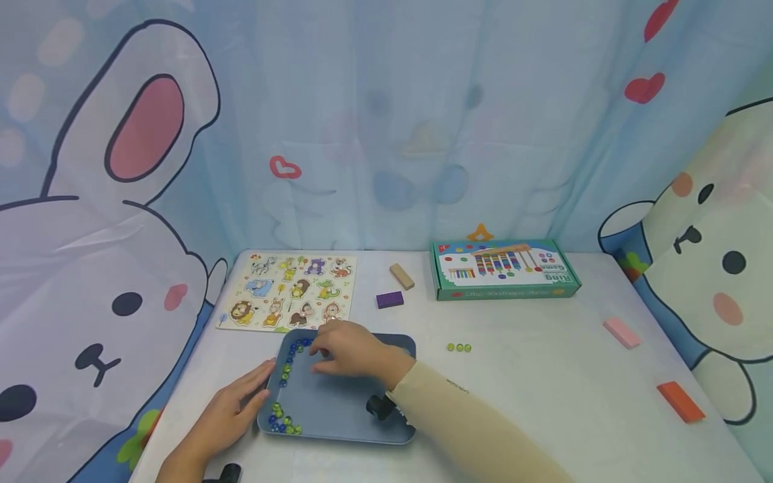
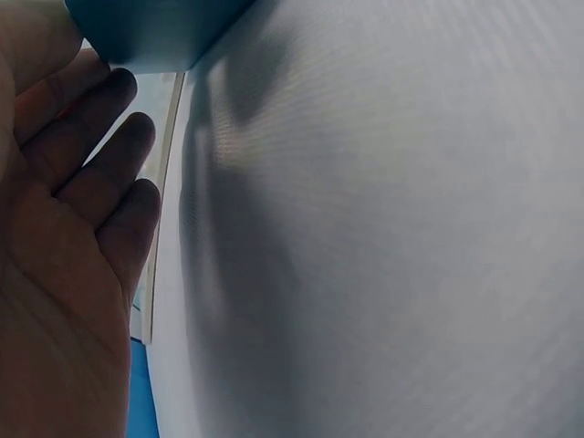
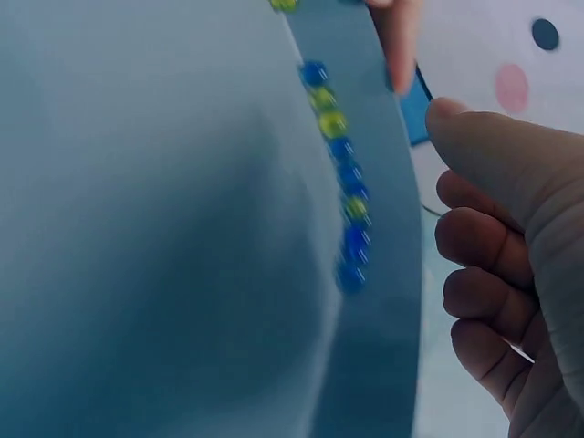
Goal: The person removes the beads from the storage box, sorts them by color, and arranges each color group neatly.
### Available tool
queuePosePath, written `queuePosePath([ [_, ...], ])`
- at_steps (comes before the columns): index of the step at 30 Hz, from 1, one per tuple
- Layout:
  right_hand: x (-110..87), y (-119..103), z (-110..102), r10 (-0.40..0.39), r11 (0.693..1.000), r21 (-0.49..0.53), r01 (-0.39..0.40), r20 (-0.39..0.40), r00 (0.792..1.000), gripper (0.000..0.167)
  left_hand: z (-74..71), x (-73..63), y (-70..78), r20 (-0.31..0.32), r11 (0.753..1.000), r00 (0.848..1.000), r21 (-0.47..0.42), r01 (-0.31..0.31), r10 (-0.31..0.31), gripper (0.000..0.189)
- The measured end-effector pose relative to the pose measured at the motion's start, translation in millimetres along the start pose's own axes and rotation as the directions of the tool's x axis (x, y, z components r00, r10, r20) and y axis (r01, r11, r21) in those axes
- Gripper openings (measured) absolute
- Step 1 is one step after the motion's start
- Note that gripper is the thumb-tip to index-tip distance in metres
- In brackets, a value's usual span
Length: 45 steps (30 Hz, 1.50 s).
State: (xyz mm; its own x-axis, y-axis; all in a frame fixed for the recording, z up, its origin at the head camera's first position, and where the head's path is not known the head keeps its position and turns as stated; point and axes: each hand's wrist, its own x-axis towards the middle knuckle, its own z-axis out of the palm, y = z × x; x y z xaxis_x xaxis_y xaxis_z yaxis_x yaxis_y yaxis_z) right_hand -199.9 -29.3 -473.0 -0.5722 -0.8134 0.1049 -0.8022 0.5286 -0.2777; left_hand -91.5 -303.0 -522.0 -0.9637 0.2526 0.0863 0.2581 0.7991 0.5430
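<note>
A blue-grey tray (image 1: 338, 439) with a raised rim stands on the table. Small blue and yellow-green glass marbles (image 1: 287, 373) lie along its left and far walls, and another cluster (image 1: 282, 424) sits in the near left corner. In the right wrist view, a line of marbles (image 3: 333, 123) follows the tray wall. My left hand (image 1: 232, 406) touches the outside of the left rim with thumb and fingertips, its fingers (image 2: 100, 173) loosely extended. My right hand (image 1: 353, 349) hovers over the far left part of the tray. Its fingers (image 3: 479, 233) are loosely bent, thumb apart, holding nothing visible.
Three yellow-green marbles (image 1: 459, 347) lie right of the tray. Behind it are an animal puzzle board (image 1: 288, 292), a purple block (image 1: 390, 300), a wooden block (image 1: 401, 276) and a green game box (image 1: 506, 270). Pink (image 1: 621, 333) and orange (image 1: 680, 402) blocks lie far right.
</note>
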Motion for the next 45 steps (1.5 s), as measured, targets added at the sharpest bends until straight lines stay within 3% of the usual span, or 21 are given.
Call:
queuePosePath([
  [9, 19.2, -20, 28, -0.090, 0.996, -0.010, 0.092, 0.101, 0.991, 0.033, -0.4, 1.5, -6.7, 0.026, 1.000, 0.999, -0.002, 0.021, -0.021, 0.052],
  [18, 23.5, -23, 48, -0.147, 0.989, 0.009, 0.147, 0.121, 0.982, 0.029, 3.9, 2.9, -10.7, 0.008, 1.000, 1.000, -0.007, 0.005, -0.005, 0.052],
  [28, 28.2, -32, 55, -0.152, 0.988, 0.036, 0.148, 0.136, 0.979, 0.027, 3.2, 1.5, -9.7, -0.009, 1.000, 1.000, -0.020, -0.006, 0.006, 0.052],
  [36, 34.1, -37, 61, -0.188, 0.982, 0.053, 0.182, 0.150, 0.971, 0.025, 4.5, 0.9, -9.0, -0.044, 0.998, 0.997, -0.009, -0.061, 0.061, 0.051],
  [45, 36.3, -40, 63, -0.208, 0.977, 0.074, 0.198, 0.154, 0.966, 0.023, 4.2, 1.3, -5.7, -0.044, 0.998, 0.998, -0.017, -0.056, 0.055, 0.050],
])
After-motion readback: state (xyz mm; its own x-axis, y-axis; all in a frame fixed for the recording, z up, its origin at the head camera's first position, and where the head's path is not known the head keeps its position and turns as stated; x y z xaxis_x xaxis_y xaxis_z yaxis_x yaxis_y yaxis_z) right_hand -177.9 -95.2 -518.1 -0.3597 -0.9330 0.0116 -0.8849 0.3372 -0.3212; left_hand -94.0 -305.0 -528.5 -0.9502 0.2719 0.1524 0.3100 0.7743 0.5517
